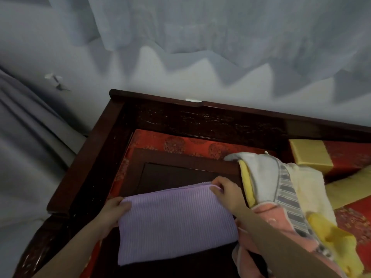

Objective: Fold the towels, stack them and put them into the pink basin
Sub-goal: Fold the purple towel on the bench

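"While both hands are on that lilac towel point(176, 221), how far along would you call it?"

"Early. It lies on the near half of the dark table point(176, 173) and looks doubled over once, I think. The left hand point(114, 211) curls round its far-left corner, thumb on top. The right hand point(226, 194) pinches the far-right corner between thumb and fingertips. I'd say this one is mid-fold."

"And the others?"

"Off the table's right side sits a heap of towels point(281, 197): white, yellow, striped grey, pink and cream. All are rumpled, none folded as far as I can tell. No stack on the table either."

"The pink basin?"

"Nowhere in sight. Around the table I see only the red cushion point(180, 143) under it and the carved bench frame point(200, 119) behind it. Folding the heap, stacking and filling the basin all remain, by my reckoning."
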{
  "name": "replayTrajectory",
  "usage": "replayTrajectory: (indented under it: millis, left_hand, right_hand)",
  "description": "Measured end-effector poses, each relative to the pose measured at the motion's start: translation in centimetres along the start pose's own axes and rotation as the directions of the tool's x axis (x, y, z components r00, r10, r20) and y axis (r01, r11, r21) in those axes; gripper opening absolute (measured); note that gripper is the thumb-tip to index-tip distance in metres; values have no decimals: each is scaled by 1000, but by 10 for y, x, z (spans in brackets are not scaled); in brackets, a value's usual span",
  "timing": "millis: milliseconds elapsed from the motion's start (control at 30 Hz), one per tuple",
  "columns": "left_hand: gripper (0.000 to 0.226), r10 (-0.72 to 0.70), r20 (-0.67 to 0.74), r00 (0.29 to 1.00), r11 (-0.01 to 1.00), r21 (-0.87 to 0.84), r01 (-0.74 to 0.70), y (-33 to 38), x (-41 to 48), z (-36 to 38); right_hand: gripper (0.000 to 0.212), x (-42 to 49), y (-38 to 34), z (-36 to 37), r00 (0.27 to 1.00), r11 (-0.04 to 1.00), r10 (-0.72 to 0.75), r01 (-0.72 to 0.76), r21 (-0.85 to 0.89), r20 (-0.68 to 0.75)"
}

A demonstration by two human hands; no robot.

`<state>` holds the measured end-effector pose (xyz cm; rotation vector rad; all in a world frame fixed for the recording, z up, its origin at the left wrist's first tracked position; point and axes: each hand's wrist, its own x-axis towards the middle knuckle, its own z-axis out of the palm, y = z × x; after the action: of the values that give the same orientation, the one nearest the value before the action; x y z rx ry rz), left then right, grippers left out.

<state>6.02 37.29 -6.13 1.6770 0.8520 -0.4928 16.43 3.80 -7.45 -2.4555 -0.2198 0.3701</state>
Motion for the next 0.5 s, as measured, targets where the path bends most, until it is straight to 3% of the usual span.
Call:
replayTrajectory:
  millis: [167,233,300,367,433,500]
  left_hand:
    - [15,11,-51,999,996,91,-6,-2,8,1]
    - [22,163,-144,976,950,291,-116,-2,5,5]
    - [46,466,-201,862,778,557,-291,-9,-2,11]
    - [74,652,-16,758,512,746,-425,-28,-11,21]
    - [97,625,232,746,253,843,-474,-53,-17,30]
    - [105,548,356,757,125,860,-495,-70,-17,35]
  right_hand:
    - [16,7,0,5,990,971,28,6,-240,139]
    - [15,8,-1,7,991,952,70,-31,-305,116]
    - [33,4,-4,8,995,940,92,-74,-333,39]
    - [58,-10,-8,8,1000,947,-3,11,-321,23]
    - [69,-30,-9,10,974,923,-181,216,-319,137]
    - [77,-49,-5,16,916,883,-240,343,-321,321]
